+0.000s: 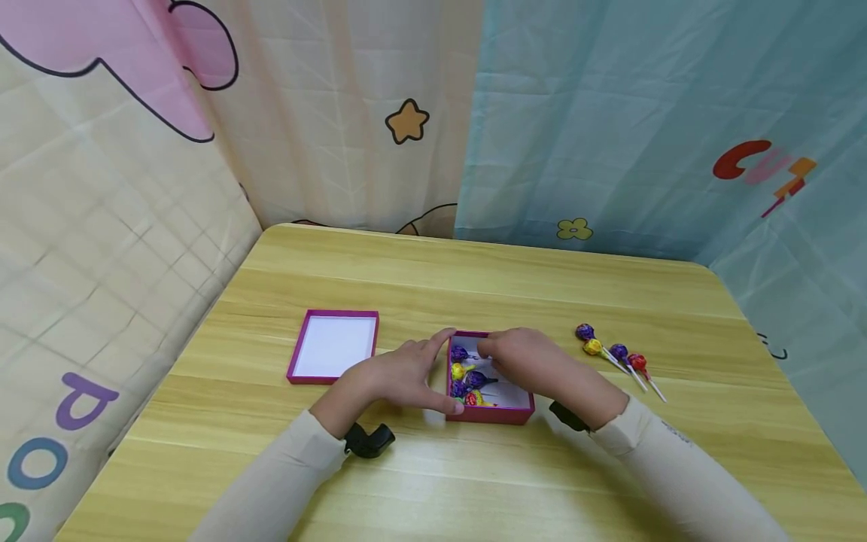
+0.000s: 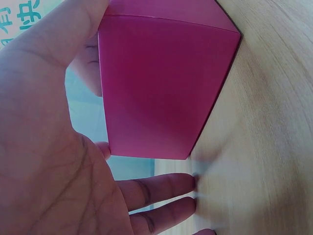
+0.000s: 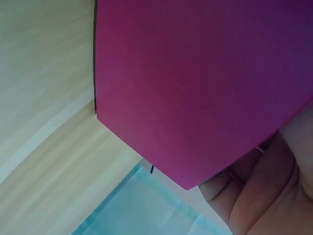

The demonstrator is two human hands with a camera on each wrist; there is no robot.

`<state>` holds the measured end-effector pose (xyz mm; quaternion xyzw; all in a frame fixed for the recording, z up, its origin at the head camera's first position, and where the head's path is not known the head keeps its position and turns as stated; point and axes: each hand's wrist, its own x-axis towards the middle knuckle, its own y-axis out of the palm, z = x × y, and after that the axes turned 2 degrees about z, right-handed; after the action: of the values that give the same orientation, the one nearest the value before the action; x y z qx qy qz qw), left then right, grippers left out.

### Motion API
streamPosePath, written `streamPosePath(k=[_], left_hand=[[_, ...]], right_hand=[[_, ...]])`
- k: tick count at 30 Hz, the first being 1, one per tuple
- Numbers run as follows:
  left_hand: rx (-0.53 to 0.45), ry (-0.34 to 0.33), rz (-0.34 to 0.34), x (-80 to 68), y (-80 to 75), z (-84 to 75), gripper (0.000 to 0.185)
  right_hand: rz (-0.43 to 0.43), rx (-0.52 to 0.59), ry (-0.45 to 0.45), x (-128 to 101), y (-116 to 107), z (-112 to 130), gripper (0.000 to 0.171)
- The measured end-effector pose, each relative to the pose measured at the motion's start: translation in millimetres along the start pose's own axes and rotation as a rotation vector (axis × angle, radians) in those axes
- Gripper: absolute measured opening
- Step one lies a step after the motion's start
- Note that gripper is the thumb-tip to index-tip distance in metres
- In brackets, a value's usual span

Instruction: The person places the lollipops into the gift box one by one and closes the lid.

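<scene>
Left hand (image 1: 400,376) braces box (image 1: 489,412) side, thumb and fingers spread straight, steadying it. Right hand (image 1: 524,361) reaches inside over lollipops (image 1: 467,374); finger curl hidden.

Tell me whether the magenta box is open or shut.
Open: the magenta box shows lollipops inside, and its lid lies apart on the table.

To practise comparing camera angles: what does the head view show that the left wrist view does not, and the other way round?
Only the head view shows the lollipops inside the box, four more lollipops loose on the table, the lid, and the right hand over the box. Only the left wrist view shows the left hand from the palm side, fingertips on the wood. Both show the box, the left hand beside it and the table.
</scene>
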<state>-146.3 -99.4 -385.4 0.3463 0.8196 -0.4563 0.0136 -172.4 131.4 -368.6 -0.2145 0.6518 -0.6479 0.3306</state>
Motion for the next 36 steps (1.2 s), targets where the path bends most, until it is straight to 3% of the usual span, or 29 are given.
streamPosePath(k=[7, 10, 16, 21, 25, 29, 36], left_hand=[[0.004, 0.003, -0.001, 0.6, 0.6, 0.8, 0.119], [0.002, 0.003, -0.001, 0.7, 0.8, 1.0, 0.119], [0.007, -0.004, -0.001, -0.4, 0.0, -0.2, 0.118], [0.001, -0.005, -0.001, -0.8, -0.6, -0.6, 0.118], [-0.009, -0.003, 0.002, -0.5, -0.3, -0.2, 0.117], [-0.011, -0.008, 0.006, -0.2, 0.1, -0.1, 0.118], [-0.001, -0.003, 0.005, 0.9, 0.3, 0.9, 0.118]], right_hand=[[0.012, -0.276, 0.026, 0.8, 3.1, 5.5, 0.032], [-0.003, -0.299, 0.023, -0.3, 3.3, 7.0, 0.033], [-0.095, -0.217, 0.010, -3.5, 0.3, 7.6, 0.019], [-0.160, -0.019, -0.036, -5.7, 0.5, 8.4, 0.016], [-0.065, 0.106, -0.046, -5.5, -0.6, 10.2, 0.025], [0.034, 0.128, -0.044, -4.8, 1.2, 10.8, 0.036], [0.016, 0.124, -0.047, -5.1, 4.1, 9.6, 0.036]])
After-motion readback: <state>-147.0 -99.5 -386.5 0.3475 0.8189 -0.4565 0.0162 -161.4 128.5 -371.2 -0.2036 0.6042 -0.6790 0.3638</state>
